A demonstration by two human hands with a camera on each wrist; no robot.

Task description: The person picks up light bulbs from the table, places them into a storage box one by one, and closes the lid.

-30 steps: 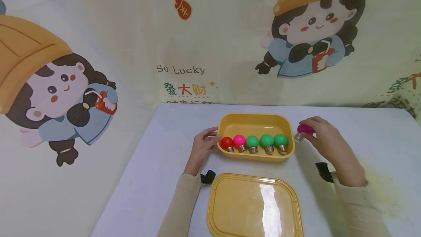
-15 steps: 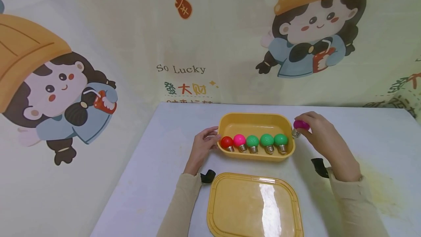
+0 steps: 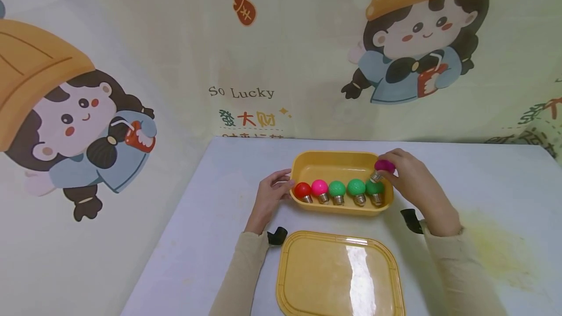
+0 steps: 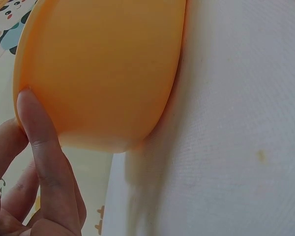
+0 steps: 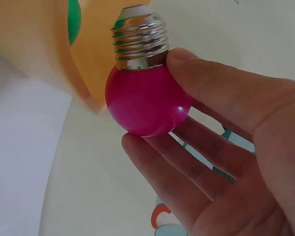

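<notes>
My right hand (image 3: 414,179) pinches a magenta light bulb (image 5: 147,101) by its round globe, its silver screw base pointing down and left over the right end of the yellow tub (image 3: 335,160). Along the tub's near side lie a red bulb (image 3: 303,190), a pink bulb (image 3: 319,187) and several green bulbs (image 3: 356,187), bases toward me. The held bulb overlaps the rightmost green one in the head view. At the tub's left end my left hand (image 3: 270,196) pinches the rim, thumb and fingers on either side of the wall in the left wrist view.
A flat yellow lid (image 3: 333,272) lies on the white table (image 3: 197,238) in front of the tub. Behind the table's far edge hangs a wall cloth (image 3: 303,62) printed with cartoon figures. A black strap piece (image 3: 411,221) sticks out at my right wrist.
My right hand has carried the magenta bulb leftward, from beside the tub's right end to above its right part. The left hand and the bulbs in the tub have stayed put.
</notes>
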